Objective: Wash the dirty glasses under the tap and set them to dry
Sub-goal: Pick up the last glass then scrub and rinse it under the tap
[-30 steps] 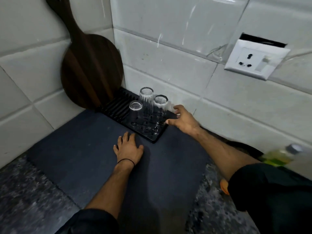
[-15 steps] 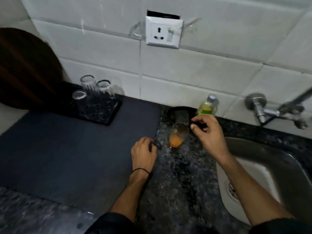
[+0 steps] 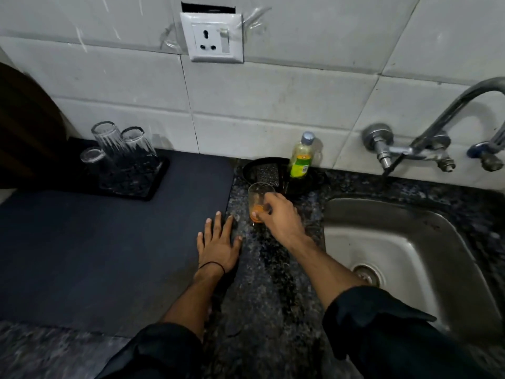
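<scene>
A dirty glass (image 3: 256,196) with orange liquid at its bottom stands on the speckled counter (image 3: 273,269) left of the sink. My right hand (image 3: 281,217) grips its lower part, fingers curled round it. My left hand (image 3: 218,242) lies flat with spread fingers at the edge of the dark mat (image 3: 95,255). Three clean glasses (image 3: 120,149) stand upside down on a black drying tray (image 3: 153,187) at the back left. The steel sink (image 3: 410,242) lies to the right, under a wall tap (image 3: 437,127). No water is seen running.
A bottle of yellow-green dish soap (image 3: 302,155) and a scrub pad (image 3: 266,173) sit in a black dish against the wall behind the glass. A wooden board (image 3: 24,127) leans at far left. A wall socket (image 3: 213,36) is above.
My view swung right from the drying tray to the sink. My right hand left the tray, reached the orange-stained glass and closed on it. My left hand slid right and flattened.
</scene>
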Demonstrator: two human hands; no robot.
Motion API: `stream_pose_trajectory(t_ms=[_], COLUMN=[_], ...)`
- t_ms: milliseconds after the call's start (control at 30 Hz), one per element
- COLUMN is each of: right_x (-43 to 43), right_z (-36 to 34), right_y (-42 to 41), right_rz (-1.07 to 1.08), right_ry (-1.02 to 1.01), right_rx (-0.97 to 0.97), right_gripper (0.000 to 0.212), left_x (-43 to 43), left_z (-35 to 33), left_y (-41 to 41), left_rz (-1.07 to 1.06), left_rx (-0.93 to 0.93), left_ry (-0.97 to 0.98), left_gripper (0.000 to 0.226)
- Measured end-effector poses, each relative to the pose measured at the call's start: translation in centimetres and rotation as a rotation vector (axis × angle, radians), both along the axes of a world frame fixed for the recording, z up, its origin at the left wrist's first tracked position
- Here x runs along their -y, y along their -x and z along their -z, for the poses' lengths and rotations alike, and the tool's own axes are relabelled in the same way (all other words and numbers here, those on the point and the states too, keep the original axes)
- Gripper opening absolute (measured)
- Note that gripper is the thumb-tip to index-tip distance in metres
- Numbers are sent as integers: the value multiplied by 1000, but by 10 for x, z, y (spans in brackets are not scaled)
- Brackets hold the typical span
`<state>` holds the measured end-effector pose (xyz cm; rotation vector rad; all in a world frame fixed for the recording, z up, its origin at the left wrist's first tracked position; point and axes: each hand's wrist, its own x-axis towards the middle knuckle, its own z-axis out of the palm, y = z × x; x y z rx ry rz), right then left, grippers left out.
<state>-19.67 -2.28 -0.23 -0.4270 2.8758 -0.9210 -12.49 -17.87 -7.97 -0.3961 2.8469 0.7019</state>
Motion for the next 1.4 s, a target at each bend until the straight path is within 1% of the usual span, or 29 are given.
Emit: stream_pose_trajectory(t_ms=[133,200,267,300,500,567,633,700,767,833,933,1000,1100,1200,1267,1300,1333,1400], right_x=[-16,-36,-63,-77,-174,-212,-250,-282,-309,-328,-348,-356,-363,-362,-360,-358,-357,-355], right_z=[-4,-3,-3,-5,-22,-35,-46,-54,-59,-63,-65,-64,-63,-63,-62,-63,-63,-63], right_y=[-4,-8,-11,-12,-16,-16,-14,-11,-7,-3,4,7,12,15,17,18,18,20], right_rz=[42,90,158,187,285,293,280,249,212,188,152,138,154,155,151,152,152,158], right_ry=[45,84,112,118,174,173,165,166,146,112,107,110,130,120,129,133,133,139], right_rx=[-13,-28,-34,-33,-70,-78,-87,-91,-89,-89,-84,-74,-77,-60,-58,-62,-64,-71], right_gripper=[28,27,28,29,33,33,32,31,31,31,28,28,29,29,29,29,29,29], left_x=[-2,-7,-21,-32,-133,-176,-218,-254,-285,-307,-329,-335,-335,-329,-326,-325,-323,-325], left_z=[-5,-12,-20,-27,-72,-89,-107,-124,-139,-151,-163,-163,-152,-144,-140,-138,-138,-137], left_y=[4,7,11,15,50,66,83,103,124,145,170,181,190,191,192,192,190,177], left_rz=[-49,-101,-134,-145,-48,-21,-13,-12,-21,-32,-23,-38,-75,-97,-86,-88,-96,-164], left_rx=[-29,-145,-265,-294,-392,-419,-438,-438,-402,-347,-274,-274,-322,-365,-367,-360,-337,-239], left_ry=[24,-9,-81,-117,-349,-401,-432,-450,-426,-345,-184,-148,-118,-236,-317,-387,-493,-813], left_gripper=[56,45,36,33,21,21,25,40,59,64,55,46,48,51,49,47,45,49])
